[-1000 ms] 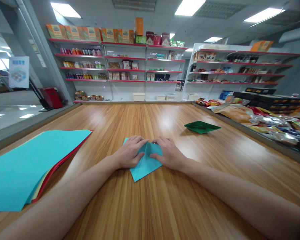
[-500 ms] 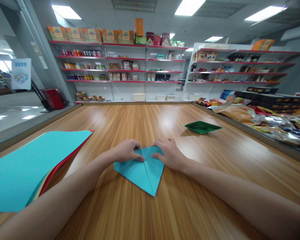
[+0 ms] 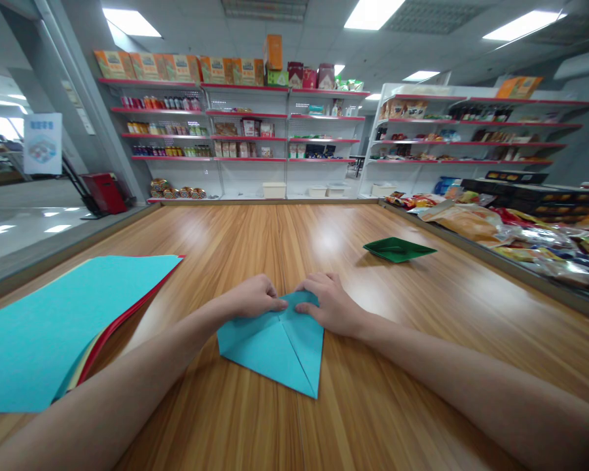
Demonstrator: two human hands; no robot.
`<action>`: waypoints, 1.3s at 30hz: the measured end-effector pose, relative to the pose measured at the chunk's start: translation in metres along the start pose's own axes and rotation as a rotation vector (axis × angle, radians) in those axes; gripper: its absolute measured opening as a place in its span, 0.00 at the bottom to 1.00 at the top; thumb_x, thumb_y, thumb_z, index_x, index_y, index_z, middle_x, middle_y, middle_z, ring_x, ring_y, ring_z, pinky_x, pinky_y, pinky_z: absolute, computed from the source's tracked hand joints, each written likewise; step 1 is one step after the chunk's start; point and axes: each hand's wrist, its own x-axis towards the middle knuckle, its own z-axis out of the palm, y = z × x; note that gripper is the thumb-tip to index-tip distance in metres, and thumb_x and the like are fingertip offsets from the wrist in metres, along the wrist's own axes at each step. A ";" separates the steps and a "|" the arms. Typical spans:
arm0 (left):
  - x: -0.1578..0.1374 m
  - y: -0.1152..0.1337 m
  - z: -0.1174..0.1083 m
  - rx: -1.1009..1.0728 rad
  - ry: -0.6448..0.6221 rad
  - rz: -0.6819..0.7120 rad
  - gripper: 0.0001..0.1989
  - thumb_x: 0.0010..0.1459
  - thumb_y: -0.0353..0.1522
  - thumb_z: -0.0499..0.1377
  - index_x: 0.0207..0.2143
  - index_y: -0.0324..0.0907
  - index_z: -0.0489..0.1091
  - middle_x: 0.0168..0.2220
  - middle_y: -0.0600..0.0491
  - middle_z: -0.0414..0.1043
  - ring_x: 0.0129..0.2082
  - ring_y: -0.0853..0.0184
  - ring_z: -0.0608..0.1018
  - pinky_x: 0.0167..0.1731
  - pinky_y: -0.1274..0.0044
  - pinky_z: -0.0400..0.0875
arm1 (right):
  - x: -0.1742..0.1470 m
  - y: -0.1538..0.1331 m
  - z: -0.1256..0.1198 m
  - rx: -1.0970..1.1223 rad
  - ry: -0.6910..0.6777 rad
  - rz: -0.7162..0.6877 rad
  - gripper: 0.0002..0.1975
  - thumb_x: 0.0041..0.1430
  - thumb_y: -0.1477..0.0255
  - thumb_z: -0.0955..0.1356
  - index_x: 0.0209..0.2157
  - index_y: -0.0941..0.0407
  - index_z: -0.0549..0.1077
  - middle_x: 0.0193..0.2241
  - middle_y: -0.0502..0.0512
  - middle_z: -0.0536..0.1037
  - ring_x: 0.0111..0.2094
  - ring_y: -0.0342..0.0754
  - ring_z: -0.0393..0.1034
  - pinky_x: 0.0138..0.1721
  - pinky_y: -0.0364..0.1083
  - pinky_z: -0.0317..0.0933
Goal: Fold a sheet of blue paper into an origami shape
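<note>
The 2 hands are on the folded blue paper (image 3: 267, 345), which is on the wooden table (image 3: 240, 239), in the middle and near to the person. The left hand (image 3: 251, 296) holds its upper left part, with the thumb on the top face and the fingers curled. The right hand (image 3: 334, 307) holds the upper right part in a narrow grip, its thumb also on the paper; the 2 thumbs are near each other, but apart. One pointed corner shows toward the person. To the left lies a paper stack (image 3: 83, 320), blue on top; farther to the right stands a green paper boat (image 3: 400, 250).
</note>
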 end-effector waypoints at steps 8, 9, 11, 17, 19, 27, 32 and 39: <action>-0.003 -0.010 -0.015 -0.020 -0.068 0.079 0.23 0.46 0.50 0.59 0.20 0.38 0.65 0.19 0.58 0.57 0.21 0.73 0.60 0.20 0.79 0.49 | -0.001 0.001 0.000 0.001 0.039 0.092 0.09 0.55 0.68 0.70 0.37 0.55 0.72 0.36 0.53 0.75 0.42 0.51 0.67 0.44 0.49 0.49; -0.004 -0.010 -0.018 -0.006 -0.097 0.080 0.21 0.43 0.49 0.62 0.23 0.38 0.67 0.21 0.58 0.60 0.22 0.72 0.63 0.21 0.79 0.50 | -0.001 0.002 0.000 -0.006 0.047 0.102 0.09 0.55 0.68 0.70 0.37 0.55 0.71 0.36 0.53 0.75 0.42 0.51 0.67 0.44 0.49 0.49; -0.006 -0.008 -0.022 0.056 -0.097 0.062 0.19 0.40 0.45 0.65 0.25 0.39 0.68 0.24 0.57 0.65 0.25 0.70 0.66 0.22 0.79 0.52 | -0.001 0.003 0.001 -0.024 0.063 0.108 0.09 0.55 0.68 0.70 0.37 0.55 0.71 0.36 0.53 0.75 0.42 0.51 0.67 0.44 0.50 0.49; -0.006 -0.005 -0.014 0.215 -0.021 0.055 0.18 0.40 0.43 0.65 0.27 0.41 0.67 0.27 0.56 0.68 0.28 0.66 0.69 0.23 0.78 0.55 | -0.002 0.000 0.000 -0.111 0.068 0.059 0.14 0.58 0.59 0.67 0.38 0.56 0.71 0.36 0.56 0.74 0.42 0.53 0.67 0.47 0.52 0.47; -0.005 -0.007 -0.012 0.226 -0.003 0.085 0.17 0.41 0.44 0.65 0.28 0.41 0.67 0.29 0.55 0.69 0.29 0.65 0.70 0.24 0.78 0.55 | -0.003 -0.001 0.000 -0.124 0.033 0.039 0.21 0.54 0.53 0.67 0.40 0.56 0.71 0.36 0.57 0.74 0.42 0.54 0.66 0.47 0.53 0.47; -0.012 -0.001 -0.023 0.299 -0.072 0.036 0.20 0.39 0.44 0.66 0.31 0.41 0.69 0.31 0.54 0.70 0.30 0.64 0.71 0.24 0.78 0.56 | -0.002 -0.005 0.000 -0.128 0.025 0.070 0.23 0.49 0.53 0.70 0.39 0.56 0.70 0.36 0.56 0.73 0.42 0.54 0.66 0.47 0.53 0.48; -0.020 -0.001 -0.034 0.419 -0.140 -0.028 0.25 0.35 0.45 0.67 0.34 0.40 0.70 0.33 0.51 0.71 0.30 0.63 0.71 0.23 0.77 0.56 | -0.001 -0.008 -0.003 -0.163 0.030 0.076 0.21 0.48 0.56 0.72 0.35 0.57 0.68 0.35 0.55 0.73 0.41 0.53 0.66 0.45 0.51 0.49; -0.017 0.000 -0.028 0.561 -0.005 0.001 0.22 0.40 0.45 0.66 0.34 0.39 0.70 0.31 0.49 0.73 0.30 0.61 0.73 0.23 0.76 0.56 | 0.000 -0.003 -0.003 -0.214 0.090 0.099 0.20 0.48 0.57 0.72 0.34 0.57 0.67 0.34 0.55 0.73 0.40 0.54 0.67 0.45 0.52 0.48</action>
